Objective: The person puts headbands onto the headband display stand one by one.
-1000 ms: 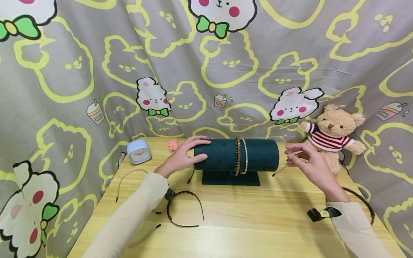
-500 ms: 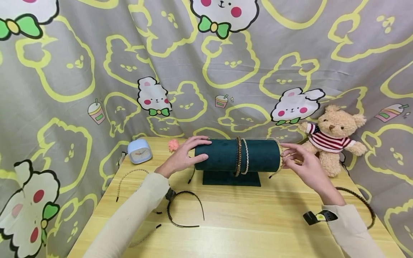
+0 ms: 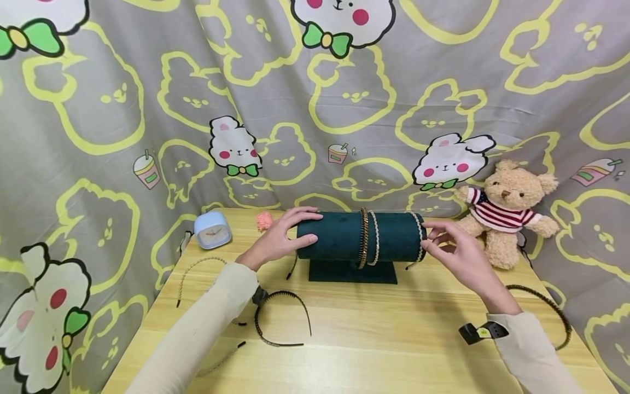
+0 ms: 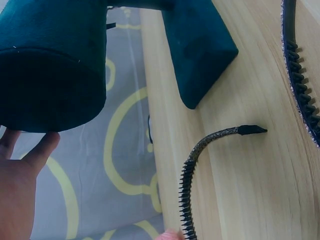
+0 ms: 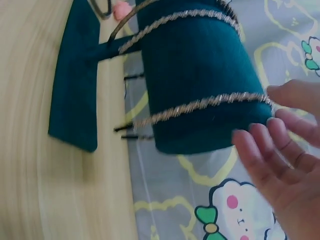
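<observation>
A dark green velvet display roll stands on its base at the middle of the table. My left hand rests on its left end, fingers on top and thumb on the front. In the left wrist view, fingertips touch the roll's end. At the right end, my right hand pinches a light beaded headband lying around the roll; in the right wrist view its thumb and index finger meet at the band. A brown-gold headband and a pale headband sit around the middle.
A black toothed headband, a pale beaded headband and others lie at the left; a dark headband lies at the right. A blue clock, a pink object and a teddy bear stand along the curtain.
My right hand has moved left, bringing the beaded headband from beside the roll onto its right end. The left hand has stayed on the roll's left end.
</observation>
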{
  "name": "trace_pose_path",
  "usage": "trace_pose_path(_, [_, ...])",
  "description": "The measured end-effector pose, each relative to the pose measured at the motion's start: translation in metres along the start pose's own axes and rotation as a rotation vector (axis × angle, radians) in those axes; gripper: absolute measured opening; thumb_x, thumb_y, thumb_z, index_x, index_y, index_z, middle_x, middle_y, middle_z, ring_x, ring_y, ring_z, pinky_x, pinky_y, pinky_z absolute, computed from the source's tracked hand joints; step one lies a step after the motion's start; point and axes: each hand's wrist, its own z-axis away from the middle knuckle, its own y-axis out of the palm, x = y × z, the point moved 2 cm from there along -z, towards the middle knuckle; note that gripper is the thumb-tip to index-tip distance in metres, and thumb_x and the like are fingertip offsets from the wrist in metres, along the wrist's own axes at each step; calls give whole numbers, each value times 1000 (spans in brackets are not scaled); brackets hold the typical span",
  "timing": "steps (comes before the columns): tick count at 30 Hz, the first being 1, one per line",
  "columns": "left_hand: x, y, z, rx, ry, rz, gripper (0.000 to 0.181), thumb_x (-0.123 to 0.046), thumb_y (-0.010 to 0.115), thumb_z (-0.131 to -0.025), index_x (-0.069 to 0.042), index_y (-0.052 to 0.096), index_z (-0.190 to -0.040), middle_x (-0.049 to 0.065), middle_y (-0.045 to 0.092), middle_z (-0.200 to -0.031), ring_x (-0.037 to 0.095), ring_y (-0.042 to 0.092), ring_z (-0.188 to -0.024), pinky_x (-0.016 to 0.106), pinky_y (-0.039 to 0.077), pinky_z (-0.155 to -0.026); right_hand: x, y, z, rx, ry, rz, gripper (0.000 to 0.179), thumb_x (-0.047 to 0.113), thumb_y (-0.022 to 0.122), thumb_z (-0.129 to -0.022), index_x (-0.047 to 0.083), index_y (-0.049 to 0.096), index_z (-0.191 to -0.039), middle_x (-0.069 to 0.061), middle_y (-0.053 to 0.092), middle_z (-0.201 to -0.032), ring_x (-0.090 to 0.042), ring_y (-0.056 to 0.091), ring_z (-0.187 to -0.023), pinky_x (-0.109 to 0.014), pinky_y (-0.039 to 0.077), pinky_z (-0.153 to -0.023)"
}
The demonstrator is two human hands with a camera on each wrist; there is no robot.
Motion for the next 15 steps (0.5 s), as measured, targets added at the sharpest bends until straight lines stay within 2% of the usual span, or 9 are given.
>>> trace_pose_path(3, [0,0,0,1,2,2,50,-50,72,-105,-46,60,-153,-15,42,-169,17,37,-158,64,34,-127,-4,-2,0,-17,-52,20,38,3,77,-101,8,71,-138,-8,65,-124,4,60,-107,-4,50,-91])
trace_pose_path(7, [0,0,0,2,1,11,50,-49,73,-105,-45,60,-153,-16,42,-169,18,37,-159,65,33,-127,-11,-3,0,-1,-147,78,40,1,79,-99,18,74,-135,-5,62,-145,6,51,-132,-2,38,-107])
trace_pose_path(10, [0,0,0,6,2,18,50,-49,73,-105,-45,60,-153,-13,42,-170,18,37,-159,65,33,-127,-15,-2,1,11,-188,103,44,0,80,-97,22,75,-134,-5,60,-152,8,46,-141,-1,31,-109])
trace_pose_path(15, [0,0,0,6,4,22,50,-48,73,-104,-45,60,-153,-7,43,-171,19,37,-159,65,33,-127,-15,-2,0,29,-199,91,43,-1,80,-97,22,75,-133,-8,58,-155,4,45,-144,-2,30,-110])
